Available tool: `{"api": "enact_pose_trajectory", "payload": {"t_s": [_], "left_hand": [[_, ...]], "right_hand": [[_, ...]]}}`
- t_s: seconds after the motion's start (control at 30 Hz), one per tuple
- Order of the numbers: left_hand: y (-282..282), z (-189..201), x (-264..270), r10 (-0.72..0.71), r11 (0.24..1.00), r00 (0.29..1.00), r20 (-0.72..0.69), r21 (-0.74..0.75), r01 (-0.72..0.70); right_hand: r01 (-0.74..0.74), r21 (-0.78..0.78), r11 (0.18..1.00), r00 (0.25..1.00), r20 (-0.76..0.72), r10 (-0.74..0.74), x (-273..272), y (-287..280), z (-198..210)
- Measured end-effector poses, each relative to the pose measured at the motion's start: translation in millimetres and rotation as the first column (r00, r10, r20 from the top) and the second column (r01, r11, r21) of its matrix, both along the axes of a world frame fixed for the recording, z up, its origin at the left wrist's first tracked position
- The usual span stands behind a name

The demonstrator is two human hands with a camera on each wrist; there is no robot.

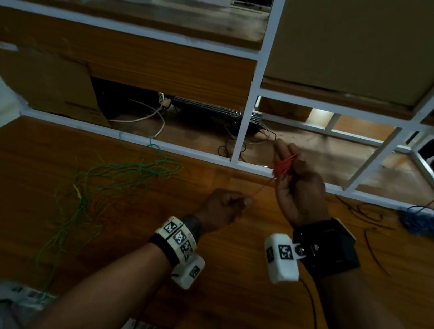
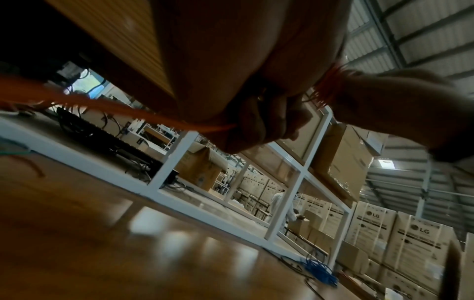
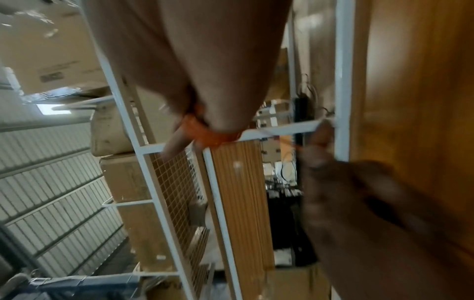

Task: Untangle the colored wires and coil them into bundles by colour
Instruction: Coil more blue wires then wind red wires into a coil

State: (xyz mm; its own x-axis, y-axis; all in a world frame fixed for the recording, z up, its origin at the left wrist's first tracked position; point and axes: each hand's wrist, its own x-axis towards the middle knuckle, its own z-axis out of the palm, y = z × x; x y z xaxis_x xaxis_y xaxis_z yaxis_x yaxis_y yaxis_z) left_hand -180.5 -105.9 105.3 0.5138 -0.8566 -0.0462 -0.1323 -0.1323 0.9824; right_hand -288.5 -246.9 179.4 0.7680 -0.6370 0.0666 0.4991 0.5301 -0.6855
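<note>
1. The fingers (image 1: 284, 149) of the right hand (image 1: 299, 191) stood upright, raised above the table (image 1: 196, 272), with the red wire (image 1: 284, 166) wound in thin loops around them.
2. The left hand (image 1: 222, 208) was curled, pinching the wire's free end; that strand ran taut, slanting up and right to the coil.
3. A loose green wire (image 1: 115, 175) sprawled on the glossy wooden table to the left.
4. A bundled blue wire (image 1: 424, 223) lay far right, near the white metal frame (image 1: 242, 129).

The LG logo is printed on stacked cardboard boxes (image 2: 374, 229); their smaller print is too blurred to read
</note>
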Motion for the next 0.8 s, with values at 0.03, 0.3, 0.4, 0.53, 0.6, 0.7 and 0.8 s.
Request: {"api": "enact_pose_trajectory", "payload": {"t_s": [0.03, 0.3, 0.4, 0.53, 0.6, 0.7, 0.8], "left_hand": [[2.7, -7.7, -1.8, -0.002, 1.0, 1.0, 0.014, 0.029, 0.001], [35.1, -8.3, 16.1, -0.033, 0.989, 0.974, 0.225, 0.15, -0.001], [40.3, 9.4, 29.4, -0.043, 0.985, 0.941, 0.334, 0.173, -0.017], [34.2, 26.5, 43.8, -0.063, 0.989, 0.9, 0.431, 0.145, 0.0], [28.7, 31.6, 46.8, -0.05, 0.994, 0.916, 0.399, 0.108, 0.008], [22.0, 36.2, 45.2, -0.034, 0.999, 0.945, 0.325, 0.013, 0.031], [18.4, 27.7, 39.2, -0.002, 0.998, 0.963, 0.269, -0.059, 0.019]], "right_hand": [[0.148, -0.251, 0.957, 0.975, -0.126, -0.184, 0.6, -7.6, -6.2], [-0.568, -0.823, -0.022, 0.609, -0.401, -0.685, -17.2, -26.7, -62.4], [-0.777, -0.626, 0.066, 0.52, -0.697, -0.493, -23.6, -15.0, -65.8], [-0.91, -0.414, -0.021, 0.407, -0.882, -0.238, -27.8, 8.6, -59.0], [-0.912, -0.41, 0.004, 0.409, -0.91, -0.073, -28.9, 14.8, -61.7], [-0.895, -0.407, 0.182, 0.446, -0.831, 0.333, -31.4, 23.6, -59.6], [-0.835, -0.292, 0.466, 0.55, -0.443, 0.708, -31.4, 30.0, -45.2]]}}
